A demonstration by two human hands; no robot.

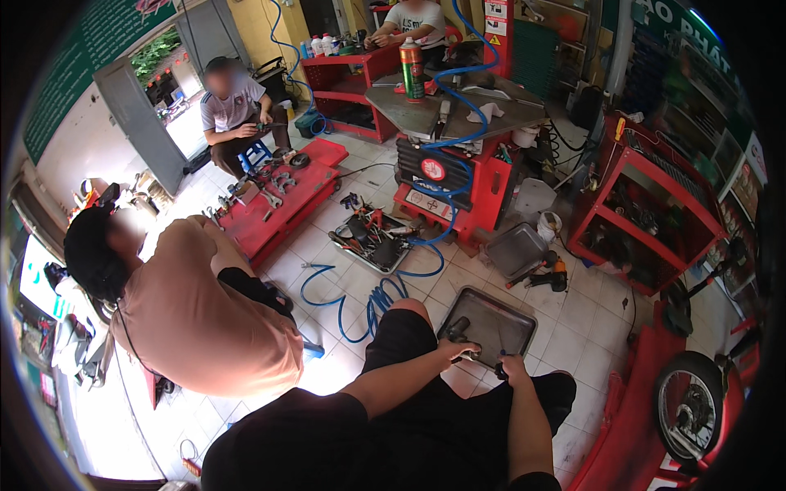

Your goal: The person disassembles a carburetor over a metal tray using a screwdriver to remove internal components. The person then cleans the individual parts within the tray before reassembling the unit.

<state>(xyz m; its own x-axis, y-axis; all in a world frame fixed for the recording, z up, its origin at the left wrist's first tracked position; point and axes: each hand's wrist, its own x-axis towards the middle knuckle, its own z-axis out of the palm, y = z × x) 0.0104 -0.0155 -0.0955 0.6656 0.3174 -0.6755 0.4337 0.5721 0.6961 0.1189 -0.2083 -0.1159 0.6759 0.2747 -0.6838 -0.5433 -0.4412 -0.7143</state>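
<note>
Showing just beyond the left fingers (463, 347) is a dark part (457, 328) (cylindrical).

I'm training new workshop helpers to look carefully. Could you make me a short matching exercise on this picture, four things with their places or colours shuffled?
Things:
1. Spray can
2. Shallow tray nearest the camera wearer
3. Power tool
4. Spoked wheel

Places or colours:
A. Orange and black
B. At the picture's lower right
C. Upright on the dark workbench top
D. Just ahead of the wearer's left hand and right hand

Right pairs: 1-C, 2-D, 3-A, 4-B
</note>
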